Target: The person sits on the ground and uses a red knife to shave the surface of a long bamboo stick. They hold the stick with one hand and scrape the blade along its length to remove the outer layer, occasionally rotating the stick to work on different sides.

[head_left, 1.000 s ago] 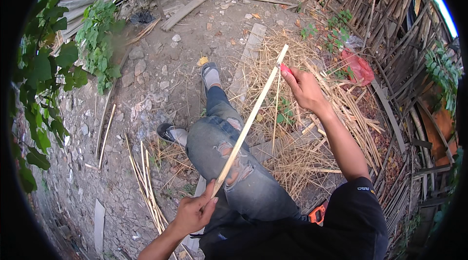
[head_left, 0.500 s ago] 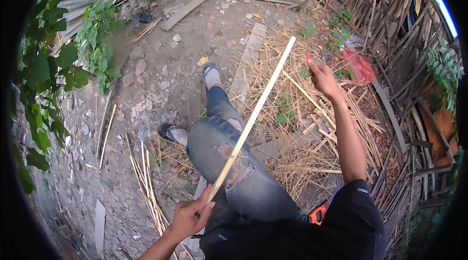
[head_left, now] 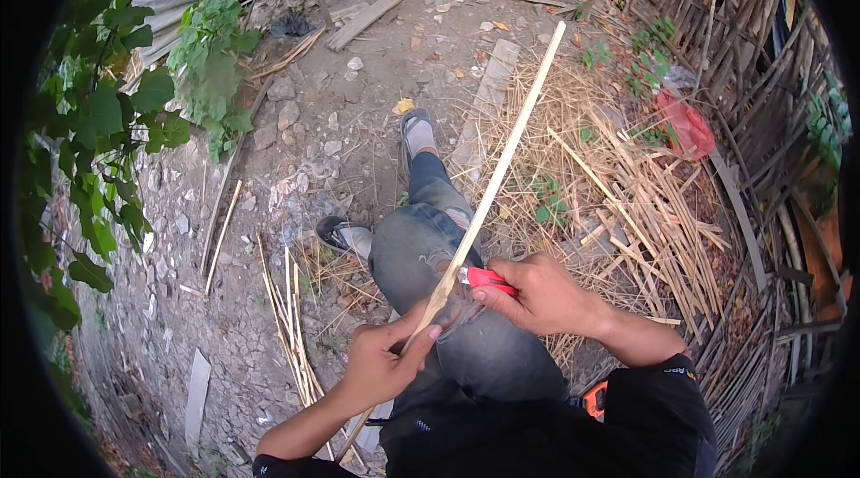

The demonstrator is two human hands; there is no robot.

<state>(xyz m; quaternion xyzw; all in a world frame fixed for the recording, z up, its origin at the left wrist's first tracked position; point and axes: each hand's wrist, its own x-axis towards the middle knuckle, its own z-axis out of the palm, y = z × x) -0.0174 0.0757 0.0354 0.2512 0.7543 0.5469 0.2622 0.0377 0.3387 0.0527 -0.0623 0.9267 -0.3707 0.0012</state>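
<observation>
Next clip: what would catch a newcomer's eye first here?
A long pale bamboo strip runs diagonally across the frame's middle, over the person's jeans-clad knee. The left hand grips its lower part, while the right hand holds a red-handled knife against it. Split bamboo slivers litter the ground to the right.

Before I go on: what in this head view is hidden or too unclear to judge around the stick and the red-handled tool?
- Tool blade: the right hand wraps the red-handled tool; its working edge at the stick is too small to see.
- Stick's lower end: hidden behind the left hand and forearm.
- Orange object by the hip: mostly covered by the black shirt.
- Picture corners: blacked out by the fisheye rim.
</observation>
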